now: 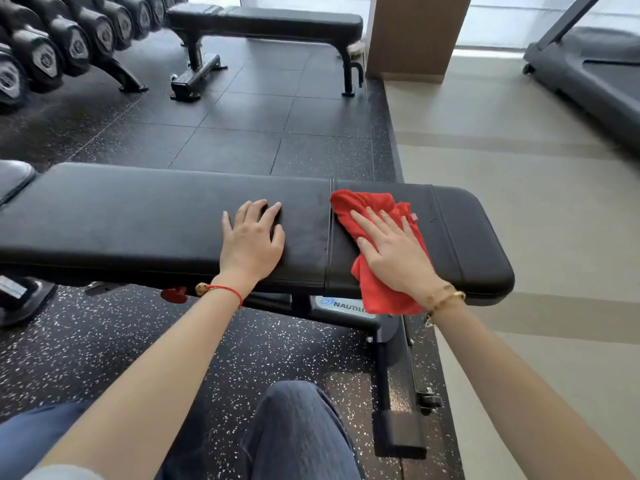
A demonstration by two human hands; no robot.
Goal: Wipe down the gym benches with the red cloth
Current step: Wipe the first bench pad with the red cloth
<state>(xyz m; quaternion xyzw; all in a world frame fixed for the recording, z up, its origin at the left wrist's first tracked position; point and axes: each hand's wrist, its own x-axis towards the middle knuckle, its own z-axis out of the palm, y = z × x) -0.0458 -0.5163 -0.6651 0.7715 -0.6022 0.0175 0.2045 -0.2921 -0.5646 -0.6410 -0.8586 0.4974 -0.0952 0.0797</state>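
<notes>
A long black padded gym bench (138, 216) runs across the view in front of me. The red cloth (367, 206) lies crumpled on its right end section and hangs over the near edge. My right hand (394, 251) presses flat on the cloth, fingers spread, palm down. Left of the pad seam, my left hand (252, 240) rests flat on the bare pad with its fingers apart, holding nothing. A second black bench (277, 24) stands farther back on the dark floor.
A rack of black dumbbells (52, 46) fills the far left. A tan pillar (412, 36) stands behind the far bench and a treadmill (595, 74) sits at the far right. The near bench's metal foot (398, 393) extends toward my knees (298, 431).
</notes>
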